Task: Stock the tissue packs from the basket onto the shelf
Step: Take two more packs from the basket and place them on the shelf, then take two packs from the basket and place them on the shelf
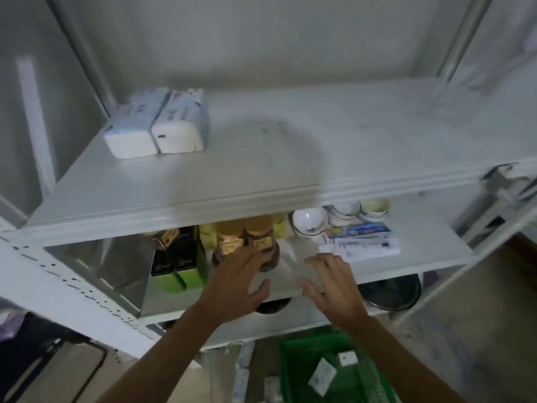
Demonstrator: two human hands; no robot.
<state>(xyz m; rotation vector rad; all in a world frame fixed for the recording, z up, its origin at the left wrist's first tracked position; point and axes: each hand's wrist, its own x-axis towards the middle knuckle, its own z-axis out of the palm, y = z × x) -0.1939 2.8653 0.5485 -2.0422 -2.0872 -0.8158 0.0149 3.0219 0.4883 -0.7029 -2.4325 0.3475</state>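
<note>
Currently a white tissue pack [290, 273] is held between both hands in front of the middle shelf [406, 257], blurred, so its outline is unclear. Left hand [235, 283] grips its left end, fingers spread, thumb underneath. Right hand [331, 283] grips its right end, fingers curled over the top, thumb on the near face.

Two tissue packs [158, 123] already lie on the top shelf [290, 146], side by side and touching, at the left rear corner.

Green basket [290, 370] sits on the floor below the right forearm; two small white packs [322, 376] lie in it, well apart from the shelf.

Middle shelf, behind the hands: amber jars [232, 237] with gold labels, dark and green boxes [177, 263] to their left. To the right, white bowls [309, 221] stacked at the rear, toothpaste boxes [363, 237] just in front of them. A dark round pan [392, 292] shows under the middle shelf at right.
</note>
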